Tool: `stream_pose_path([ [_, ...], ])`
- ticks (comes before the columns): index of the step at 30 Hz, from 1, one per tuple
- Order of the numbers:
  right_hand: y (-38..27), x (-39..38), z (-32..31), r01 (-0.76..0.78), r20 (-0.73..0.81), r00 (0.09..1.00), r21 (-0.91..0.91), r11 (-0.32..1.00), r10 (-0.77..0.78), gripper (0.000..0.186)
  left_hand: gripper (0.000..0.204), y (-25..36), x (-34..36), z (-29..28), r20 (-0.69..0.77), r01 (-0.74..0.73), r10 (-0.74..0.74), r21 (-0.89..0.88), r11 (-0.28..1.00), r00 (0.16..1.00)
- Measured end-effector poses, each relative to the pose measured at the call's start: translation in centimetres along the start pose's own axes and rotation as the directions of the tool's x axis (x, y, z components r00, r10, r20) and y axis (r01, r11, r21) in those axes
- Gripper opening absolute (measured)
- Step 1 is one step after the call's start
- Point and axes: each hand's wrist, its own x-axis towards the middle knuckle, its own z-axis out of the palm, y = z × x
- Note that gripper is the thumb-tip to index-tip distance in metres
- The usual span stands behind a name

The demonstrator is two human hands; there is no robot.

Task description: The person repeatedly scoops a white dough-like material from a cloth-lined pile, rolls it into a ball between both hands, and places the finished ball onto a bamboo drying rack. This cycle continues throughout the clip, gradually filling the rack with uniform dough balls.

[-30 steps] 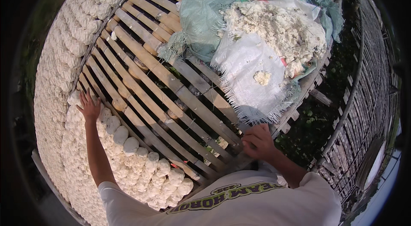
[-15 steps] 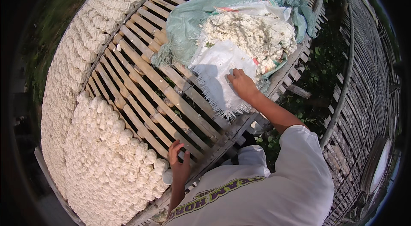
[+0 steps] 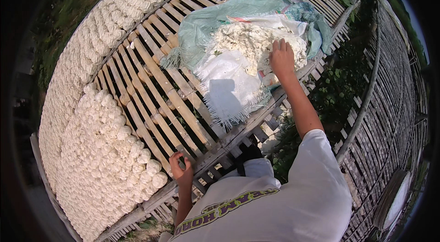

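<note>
A heap of damp-looking, crumbly white material (image 3: pixel 247 40) lies on an opened white woven sack (image 3: pixel 229 79) with a frayed edge. Beneath and behind it spreads a pale green woven sack (image 3: pixel 201 29). My right hand (image 3: pixel 281 61) reaches over the right part of the heap, fingers stretched out and their tips at its surface. Whether they pinch any of it is not visible. Down by the near rail, my left hand (image 3: pixel 182 168) hovers with fingers curved and thumb apart, nothing visible in it. Rounded white clumps (image 3: pixel 123 132) sit closest to that hand.
The slatted bamboo rack (image 3: pixel 158 81) has gaps between its strips and a wooden rail (image 3: pixel 220 148) along the near side. White clumps cover its left and far-left parts in packed rows. Another bamboo rack (image 3: pixel 389 90) stands at right, with a round tray (image 3: pixel 392 200) near it.
My right hand has moved from the white sack's flap up and right to the crumbly heap. The left hand stays low by the rail, fingers still curved. The view has shifted slightly.
</note>
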Motion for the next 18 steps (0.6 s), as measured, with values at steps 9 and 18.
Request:
stream_pose_path([
  [9,-0.3,-2.8,2.6,0.112,0.328,0.940,-0.033,0.993,-0.095,0.032,0.023,-0.1,0.0,0.2,-0.017,0.008,-0.008,0.034,0.999,1.000],
  [18,5.7,2.2,-1.7,-0.321,0.300,0.946,0.809,0.492,0.124,0.051,0.020,0.0,-0.1,0.4,-0.082,-0.026,0.026,0.007,1.000,0.996],
])
